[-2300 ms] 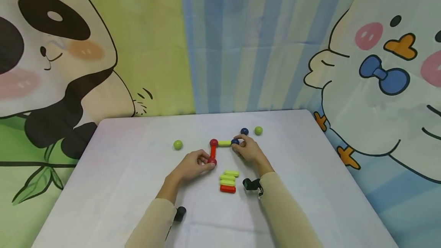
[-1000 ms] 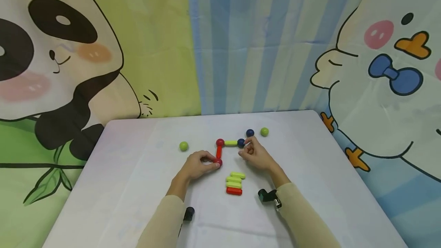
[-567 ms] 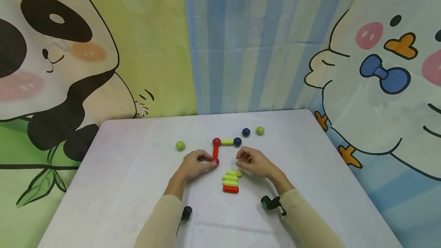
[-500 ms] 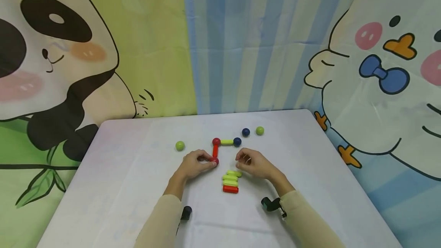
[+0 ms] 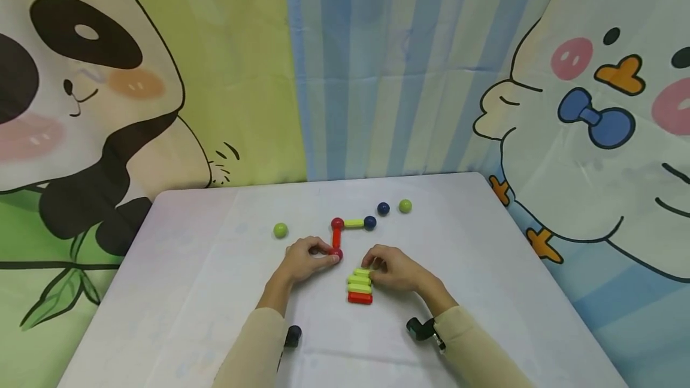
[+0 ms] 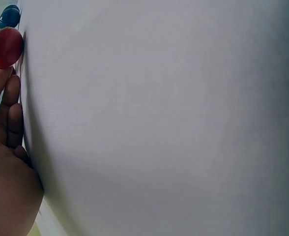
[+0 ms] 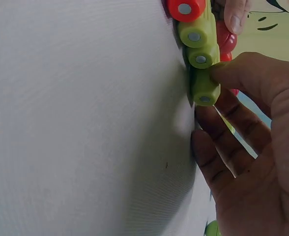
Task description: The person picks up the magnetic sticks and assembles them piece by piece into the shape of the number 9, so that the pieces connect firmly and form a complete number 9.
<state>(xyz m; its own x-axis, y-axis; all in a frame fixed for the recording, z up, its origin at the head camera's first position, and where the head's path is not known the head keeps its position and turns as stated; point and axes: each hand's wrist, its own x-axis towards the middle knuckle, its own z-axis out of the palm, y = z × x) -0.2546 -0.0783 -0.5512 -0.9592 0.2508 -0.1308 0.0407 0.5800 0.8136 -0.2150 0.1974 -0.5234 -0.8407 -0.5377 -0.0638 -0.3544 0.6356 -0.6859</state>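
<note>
My left hand (image 5: 304, 258) pinches the near red ball (image 5: 336, 254) between thumb and index finger. A red magnetic stick (image 5: 336, 238) joins that ball to a far red ball (image 5: 337, 223), from which a yellow-green stick (image 5: 353, 224) runs right to a blue ball (image 5: 369, 223). Closer to me, yellow-green sticks and one red stick (image 5: 360, 298) lie side by side. At the row's far end, my right hand (image 5: 399, 269) pinches the outermost yellow-green stick (image 7: 204, 91), thumb on one side; the fingertip behind it is partly hidden. Metal discs show on the stick ends.
A loose green ball (image 5: 280, 230) lies to the left on the white table (image 5: 215, 292). Another blue ball (image 5: 383, 209) and green ball (image 5: 405, 206) lie at the back right. Behind the table hangs a cartoon-printed cloth (image 5: 366, 76).
My right hand has let go of the blue ball on the joined piece, come back toward me and taken hold of the farthest yellow-green stick. My left hand has kept its grip on the red ball.
</note>
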